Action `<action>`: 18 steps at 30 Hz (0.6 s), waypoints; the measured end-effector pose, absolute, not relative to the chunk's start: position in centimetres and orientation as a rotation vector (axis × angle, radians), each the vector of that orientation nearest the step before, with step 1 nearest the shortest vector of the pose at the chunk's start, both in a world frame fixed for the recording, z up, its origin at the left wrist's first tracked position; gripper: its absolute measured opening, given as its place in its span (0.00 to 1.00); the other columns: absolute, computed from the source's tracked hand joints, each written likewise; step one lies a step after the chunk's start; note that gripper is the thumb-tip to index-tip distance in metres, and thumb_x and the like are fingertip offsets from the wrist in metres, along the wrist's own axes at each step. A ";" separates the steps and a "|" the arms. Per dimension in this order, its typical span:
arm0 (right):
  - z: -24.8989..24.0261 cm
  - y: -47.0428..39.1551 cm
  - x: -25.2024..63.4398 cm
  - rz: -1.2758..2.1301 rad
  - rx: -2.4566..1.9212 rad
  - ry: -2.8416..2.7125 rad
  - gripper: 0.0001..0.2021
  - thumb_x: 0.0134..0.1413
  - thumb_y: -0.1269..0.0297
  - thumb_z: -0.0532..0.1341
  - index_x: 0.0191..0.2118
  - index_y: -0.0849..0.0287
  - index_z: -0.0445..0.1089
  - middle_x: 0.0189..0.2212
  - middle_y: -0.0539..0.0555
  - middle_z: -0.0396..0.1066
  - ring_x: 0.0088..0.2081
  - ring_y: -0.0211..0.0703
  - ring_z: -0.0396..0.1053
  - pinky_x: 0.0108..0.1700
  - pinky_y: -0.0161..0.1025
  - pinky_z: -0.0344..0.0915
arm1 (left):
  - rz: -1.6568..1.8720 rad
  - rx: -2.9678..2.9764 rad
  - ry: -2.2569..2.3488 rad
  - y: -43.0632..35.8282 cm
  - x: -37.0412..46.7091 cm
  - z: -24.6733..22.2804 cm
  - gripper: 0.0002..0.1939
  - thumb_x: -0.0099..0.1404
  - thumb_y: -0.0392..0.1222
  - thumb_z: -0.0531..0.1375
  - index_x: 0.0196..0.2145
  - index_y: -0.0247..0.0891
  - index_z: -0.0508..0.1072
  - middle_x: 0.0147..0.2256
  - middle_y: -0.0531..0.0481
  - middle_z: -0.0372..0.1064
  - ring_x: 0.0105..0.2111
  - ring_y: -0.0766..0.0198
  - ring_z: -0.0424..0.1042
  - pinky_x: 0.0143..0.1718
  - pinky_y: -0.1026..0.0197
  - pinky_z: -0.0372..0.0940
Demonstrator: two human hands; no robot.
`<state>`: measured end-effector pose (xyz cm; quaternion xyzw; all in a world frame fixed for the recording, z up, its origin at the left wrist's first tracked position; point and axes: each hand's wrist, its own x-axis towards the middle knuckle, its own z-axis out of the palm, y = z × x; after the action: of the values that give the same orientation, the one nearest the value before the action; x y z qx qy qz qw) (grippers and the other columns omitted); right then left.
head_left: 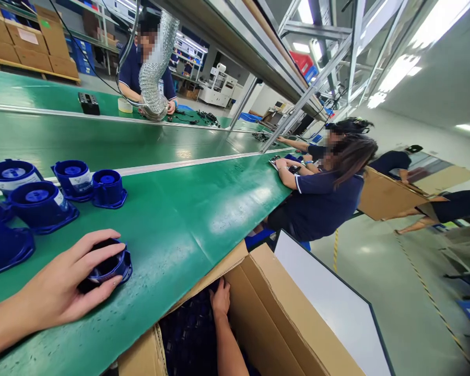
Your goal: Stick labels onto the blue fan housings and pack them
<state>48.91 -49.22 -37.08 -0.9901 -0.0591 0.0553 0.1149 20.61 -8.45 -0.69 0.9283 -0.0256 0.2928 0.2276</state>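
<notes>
My left hand (76, 277) is closed over a small dark blue plastic housing (126, 265) on the green tabletop, fingers across its top and thumb along the near side. Beyond it stand several blue cup-shaped plastic housings, some with white labels, among them a labelled one (73, 180) and a smaller one (108, 188). My right hand (220, 298) reaches down into an open cardboard box (270, 313) at the table edge. Its fingers curl against the dark contents, and what they grip is hidden. Many dark blue parts (190, 334) fill the box.
Co-workers sit along the right edge of the green table (172, 209), and another person works across it behind a silver duct (156, 68). A metal frame post (297, 112) rises from the table. A white panel (325, 297) with a dark border lies right of the box.
</notes>
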 end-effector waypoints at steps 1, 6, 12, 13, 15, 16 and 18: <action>-37.2 -48.9 49.0 0.166 -2.902 -0.131 0.35 0.59 0.67 0.59 0.72 0.63 0.52 0.66 0.75 0.57 0.64 0.71 0.68 0.62 0.56 0.68 | 0.808 2.556 -0.070 -8.5 20.6 -0.7 0.29 0.71 0.37 0.62 0.66 0.50 0.62 0.63 0.40 0.63 0.61 0.51 0.71 0.59 0.50 0.72; -37.6 -48.2 49.4 0.231 -2.902 0.015 0.34 0.64 0.61 0.55 0.71 0.66 0.49 0.60 0.79 0.66 0.58 0.71 0.74 0.55 0.55 0.70 | 0.797 2.564 -0.074 -8.6 20.7 -0.5 0.29 0.71 0.36 0.62 0.66 0.49 0.61 0.63 0.40 0.62 0.60 0.52 0.71 0.58 0.53 0.72; -36.8 -49.3 49.5 0.421 -2.932 -0.035 0.37 0.60 0.65 0.60 0.73 0.56 0.49 0.54 0.68 0.76 0.52 0.62 0.80 0.48 0.50 0.72 | 0.804 2.557 -0.091 -8.5 20.7 -0.6 0.28 0.71 0.36 0.62 0.65 0.48 0.62 0.63 0.38 0.63 0.59 0.52 0.72 0.57 0.52 0.73; -36.6 -49.6 49.6 0.446 -2.938 -0.057 0.37 0.58 0.67 0.61 0.72 0.54 0.51 0.53 0.66 0.78 0.52 0.59 0.80 0.48 0.48 0.71 | 0.809 2.554 -0.097 -8.5 20.8 -0.6 0.28 0.71 0.36 0.63 0.65 0.47 0.62 0.63 0.38 0.63 0.59 0.51 0.72 0.57 0.51 0.73; -36.1 -50.1 49.8 0.463 -2.948 -0.077 0.35 0.57 0.68 0.63 0.70 0.54 0.56 0.52 0.64 0.79 0.53 0.57 0.79 0.50 0.47 0.70 | 0.824 2.545 -0.098 -8.5 20.8 -0.6 0.28 0.70 0.36 0.63 0.65 0.47 0.63 0.62 0.39 0.64 0.58 0.51 0.73 0.57 0.51 0.73; -35.8 -50.2 49.9 0.462 -2.953 -0.065 0.33 0.58 0.66 0.64 0.68 0.56 0.58 0.52 0.64 0.79 0.54 0.57 0.79 0.51 0.48 0.70 | 0.830 2.538 -0.094 -8.5 20.8 -0.6 0.28 0.70 0.36 0.64 0.65 0.47 0.64 0.62 0.39 0.64 0.58 0.51 0.73 0.57 0.51 0.73; -35.4 -50.4 50.2 0.460 -2.961 0.007 0.30 0.61 0.57 0.66 0.65 0.59 0.62 0.51 0.63 0.79 0.52 0.56 0.79 0.52 0.50 0.72 | 0.828 2.518 -0.087 -8.5 20.9 -0.6 0.26 0.70 0.38 0.62 0.64 0.47 0.65 0.62 0.40 0.64 0.58 0.51 0.74 0.57 0.52 0.73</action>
<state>50.21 -50.36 -35.43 -0.9856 0.0025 0.1530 0.0725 20.86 -8.51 -0.62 0.9211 -0.0317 0.3028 0.2426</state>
